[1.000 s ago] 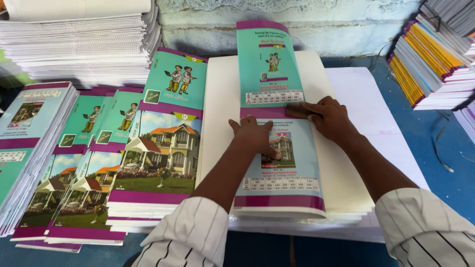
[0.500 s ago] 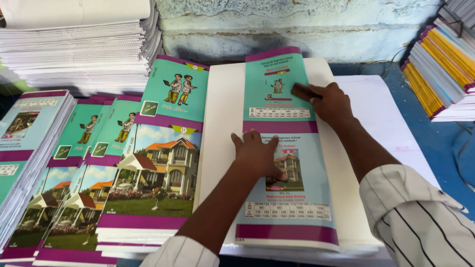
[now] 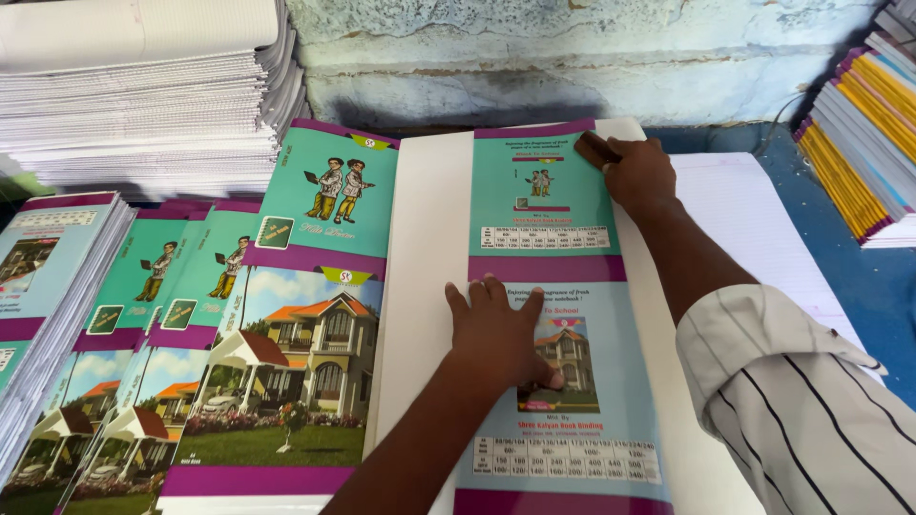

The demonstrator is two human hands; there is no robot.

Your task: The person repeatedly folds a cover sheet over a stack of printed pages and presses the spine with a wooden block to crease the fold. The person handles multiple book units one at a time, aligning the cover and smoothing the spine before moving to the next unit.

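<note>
With the left hand (image 3: 501,334) pressed flat and the right hand (image 3: 634,172) rubbing a dark pad, neither grip closed around the printed cover sheet (image 3: 553,315), the sheet could skew or crease on the white stack (image 3: 420,286).

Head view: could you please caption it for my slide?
Left hand presses a printed cover sheet flat while right hand smooths its top.

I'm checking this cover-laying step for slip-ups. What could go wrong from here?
The left hand pins only the middle of the printed cover sheet, so as the right hand presses near the top edge the sheet could skew on the white paper stack. The fanned cover piles alongside look loose and might slide if bumped.
</note>
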